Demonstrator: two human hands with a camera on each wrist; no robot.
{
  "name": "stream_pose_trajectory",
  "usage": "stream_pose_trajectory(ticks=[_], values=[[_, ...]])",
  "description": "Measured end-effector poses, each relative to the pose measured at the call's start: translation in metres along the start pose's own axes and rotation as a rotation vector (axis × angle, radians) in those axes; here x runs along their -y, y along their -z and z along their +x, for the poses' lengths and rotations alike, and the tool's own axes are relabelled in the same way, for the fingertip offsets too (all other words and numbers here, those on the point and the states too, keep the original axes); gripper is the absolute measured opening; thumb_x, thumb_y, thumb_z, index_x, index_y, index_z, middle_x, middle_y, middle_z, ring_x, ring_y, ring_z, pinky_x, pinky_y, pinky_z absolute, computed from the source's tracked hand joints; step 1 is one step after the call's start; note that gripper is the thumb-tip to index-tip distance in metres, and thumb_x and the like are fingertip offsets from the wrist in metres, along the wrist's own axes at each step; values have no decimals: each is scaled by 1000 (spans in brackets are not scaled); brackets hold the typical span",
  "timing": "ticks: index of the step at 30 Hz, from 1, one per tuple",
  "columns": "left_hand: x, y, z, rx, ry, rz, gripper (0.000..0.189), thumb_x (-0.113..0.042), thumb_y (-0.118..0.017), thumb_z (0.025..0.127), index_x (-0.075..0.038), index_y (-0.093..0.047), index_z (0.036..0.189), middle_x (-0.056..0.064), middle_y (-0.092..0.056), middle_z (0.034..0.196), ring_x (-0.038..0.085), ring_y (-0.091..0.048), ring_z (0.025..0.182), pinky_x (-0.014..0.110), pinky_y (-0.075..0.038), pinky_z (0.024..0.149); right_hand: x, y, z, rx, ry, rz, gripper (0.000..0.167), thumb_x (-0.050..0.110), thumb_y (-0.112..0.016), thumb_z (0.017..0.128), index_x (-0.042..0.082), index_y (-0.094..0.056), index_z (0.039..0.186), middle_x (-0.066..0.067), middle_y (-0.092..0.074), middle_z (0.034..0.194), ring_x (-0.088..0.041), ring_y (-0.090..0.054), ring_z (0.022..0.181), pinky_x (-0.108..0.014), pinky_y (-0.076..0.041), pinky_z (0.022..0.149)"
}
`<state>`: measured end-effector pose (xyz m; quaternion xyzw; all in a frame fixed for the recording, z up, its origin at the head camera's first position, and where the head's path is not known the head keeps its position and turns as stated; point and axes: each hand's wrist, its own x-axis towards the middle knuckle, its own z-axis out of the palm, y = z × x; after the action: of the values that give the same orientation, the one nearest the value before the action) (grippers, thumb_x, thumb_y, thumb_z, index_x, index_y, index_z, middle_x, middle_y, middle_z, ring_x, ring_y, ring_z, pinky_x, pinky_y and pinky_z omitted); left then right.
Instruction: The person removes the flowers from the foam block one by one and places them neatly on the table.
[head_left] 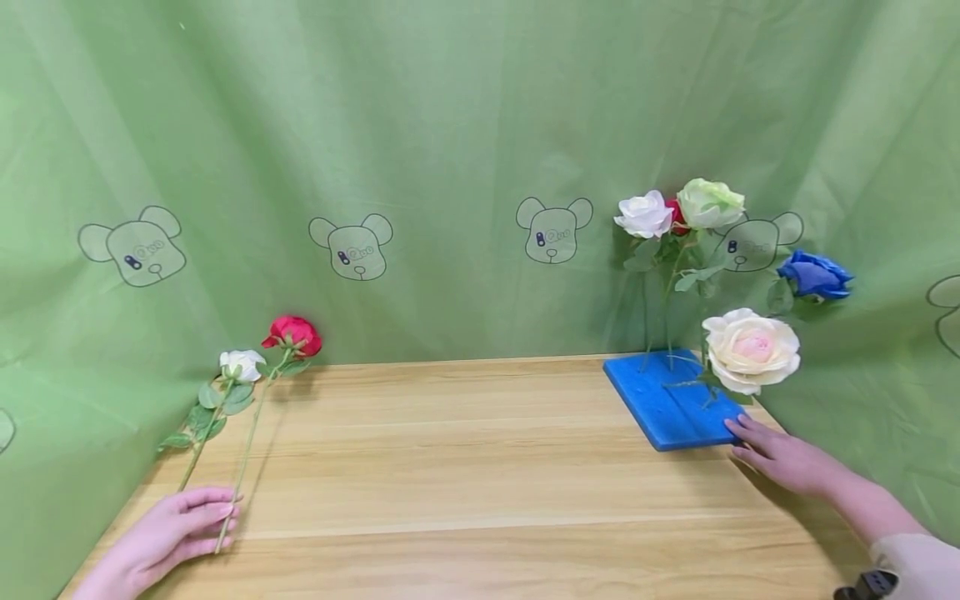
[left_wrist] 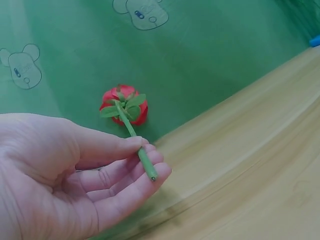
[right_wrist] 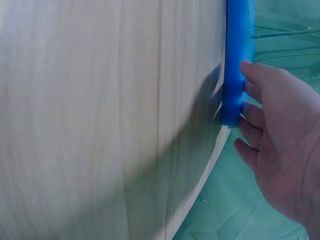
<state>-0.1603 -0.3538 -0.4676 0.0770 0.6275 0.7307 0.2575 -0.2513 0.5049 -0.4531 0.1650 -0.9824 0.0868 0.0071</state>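
My left hand pinches the lower stem of a red rose between thumb and fingers. In the left wrist view the cut stem end sticks out past the fingertips, with the bloom pointing away. Beside it a white rose with green leaves lies at the table's left side. At the right, my right hand holds the near right corner of a blue foam board, thumb and fingers on either side of that corner. Several artificial roses stand in the board, among them a blue rose and a cream-pink rose.
A white rose and a pale green rose rise from the board's back part, a red bloom partly hidden between them. The wooden table meets a green curtain printed with bear heads along its back and sides.
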Motion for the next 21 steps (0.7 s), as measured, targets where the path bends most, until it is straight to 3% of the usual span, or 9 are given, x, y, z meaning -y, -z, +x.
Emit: stream_pose_trajectory(ticks=[12, 21], values=[[7, 11, -9, 52, 51, -84, 33, -4, -37, 104, -18, -65, 114, -2, -71, 111, 13, -68, 104, 32, -56, 95, 4, 1, 0, 9, 2, -7, 54, 33, -53, 100, -6, -49, 138, -40, -39, 141, -59, -41, 126, -69, -39, 98], [6, 17, -13, -8, 68, -75, 29, -1, -43, 101, -16, -65, 112, 2, -71, 108, 14, -69, 102, 31, -57, 94, 6, 3, -1, 5, -3, 11, 54, 32, -53, 100, -6, -49, 138, -40, -38, 142, -59, -41, 126, -69, -38, 98]])
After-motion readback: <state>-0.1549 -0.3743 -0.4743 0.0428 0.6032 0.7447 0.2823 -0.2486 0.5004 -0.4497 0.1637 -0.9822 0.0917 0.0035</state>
